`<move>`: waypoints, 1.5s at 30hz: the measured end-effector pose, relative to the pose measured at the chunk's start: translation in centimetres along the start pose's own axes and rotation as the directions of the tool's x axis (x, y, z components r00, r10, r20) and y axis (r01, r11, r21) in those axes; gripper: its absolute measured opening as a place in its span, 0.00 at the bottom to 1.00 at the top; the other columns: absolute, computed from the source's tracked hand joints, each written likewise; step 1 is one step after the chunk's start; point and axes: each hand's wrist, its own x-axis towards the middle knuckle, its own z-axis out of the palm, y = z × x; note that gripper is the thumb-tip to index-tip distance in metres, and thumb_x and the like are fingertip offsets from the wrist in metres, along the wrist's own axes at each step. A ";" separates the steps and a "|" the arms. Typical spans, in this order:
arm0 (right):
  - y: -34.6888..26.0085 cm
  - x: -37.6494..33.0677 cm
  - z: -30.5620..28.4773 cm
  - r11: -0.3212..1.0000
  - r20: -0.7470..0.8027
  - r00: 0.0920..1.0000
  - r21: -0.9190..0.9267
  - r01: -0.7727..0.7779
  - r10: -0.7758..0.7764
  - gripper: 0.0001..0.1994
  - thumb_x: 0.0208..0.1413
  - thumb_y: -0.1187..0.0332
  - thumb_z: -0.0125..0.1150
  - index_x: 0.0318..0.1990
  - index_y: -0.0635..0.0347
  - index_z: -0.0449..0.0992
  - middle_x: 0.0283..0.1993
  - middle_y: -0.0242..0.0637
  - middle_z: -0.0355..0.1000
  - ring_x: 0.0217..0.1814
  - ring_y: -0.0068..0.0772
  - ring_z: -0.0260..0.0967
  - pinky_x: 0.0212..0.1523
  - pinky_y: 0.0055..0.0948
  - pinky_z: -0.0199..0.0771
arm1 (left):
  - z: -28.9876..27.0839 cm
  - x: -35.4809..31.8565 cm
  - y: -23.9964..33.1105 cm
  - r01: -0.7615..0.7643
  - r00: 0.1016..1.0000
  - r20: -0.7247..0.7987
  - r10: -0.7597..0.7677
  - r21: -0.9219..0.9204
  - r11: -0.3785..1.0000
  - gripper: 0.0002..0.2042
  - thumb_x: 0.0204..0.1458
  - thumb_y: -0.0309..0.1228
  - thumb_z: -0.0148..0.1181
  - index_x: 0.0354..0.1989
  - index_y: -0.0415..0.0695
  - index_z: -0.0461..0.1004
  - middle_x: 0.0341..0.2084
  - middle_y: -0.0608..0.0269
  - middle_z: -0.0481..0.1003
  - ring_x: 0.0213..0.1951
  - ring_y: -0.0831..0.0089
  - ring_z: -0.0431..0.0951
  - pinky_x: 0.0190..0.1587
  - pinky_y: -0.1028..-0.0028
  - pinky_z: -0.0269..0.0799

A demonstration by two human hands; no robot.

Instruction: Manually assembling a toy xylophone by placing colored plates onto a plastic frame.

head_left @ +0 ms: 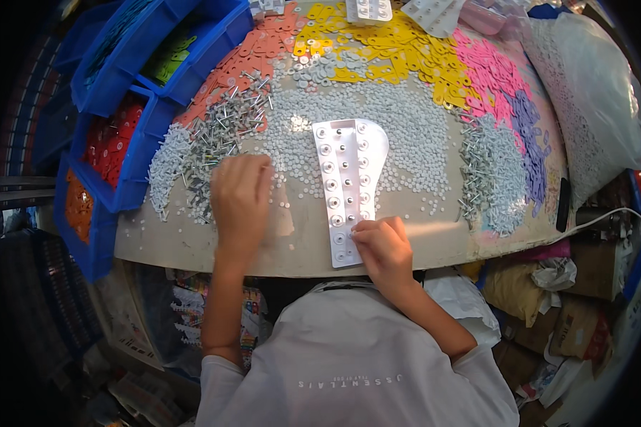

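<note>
A white plastic tray [374,153] with a rounded far right side lies in front of me. Rows of round white pieces run along it, and small metal tips stand in its middle row. My right hand [386,249] is at the tray's near right edge, fingertips pinched over the lower holes; whatever they hold is too small to make out. My left hand [241,186] hovers by the near right side of a heap of metal pins [217,135], its fingers curled together. I cannot see what is between them.
Small pale discs [285,128] spread across the table behind the tray. Yellow tags [406,53], pink tags [484,71] and orange tags [256,50] lie beyond. Blue bins [146,135] stand left; a clear bag [584,92] bulges at right. White pins [502,178] lie nearer.
</note>
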 end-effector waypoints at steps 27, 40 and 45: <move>1.7 0.6 -0.7 0.978 0.038 0.993 -0.172 0.117 -0.112 0.20 0.45 0.83 0.61 0.49 0.62 0.78 0.54 0.41 0.73 0.50 0.46 0.71 0.48 0.39 0.73 | -1.6 -2.3 4.6 -0.079 0.910 0.310 0.275 -0.522 0.849 0.09 0.48 0.18 0.63 0.39 0.40 0.78 0.36 0.57 0.74 0.40 0.58 0.75 0.42 0.64 0.72; 1.7 0.5 -0.6 0.983 0.052 0.993 -0.147 0.110 -0.103 0.20 0.45 0.82 0.61 0.50 0.62 0.76 0.54 0.42 0.72 0.47 0.44 0.71 0.45 0.40 0.71 | 0.8 -4.4 6.2 -0.243 0.842 0.293 0.453 -0.544 0.803 0.10 0.44 0.20 0.65 0.36 0.40 0.77 0.34 0.61 0.74 0.37 0.61 0.74 0.38 0.66 0.73; 2.1 0.5 -0.6 0.982 0.054 0.993 -0.151 0.111 -0.104 0.20 0.46 0.81 0.61 0.50 0.61 0.76 0.54 0.41 0.72 0.47 0.44 0.71 0.46 0.40 0.71 | 0.8 -4.7 6.6 -0.341 0.814 0.284 0.506 -0.471 0.813 0.09 0.44 0.22 0.63 0.35 0.39 0.77 0.33 0.61 0.74 0.36 0.62 0.75 0.37 0.66 0.73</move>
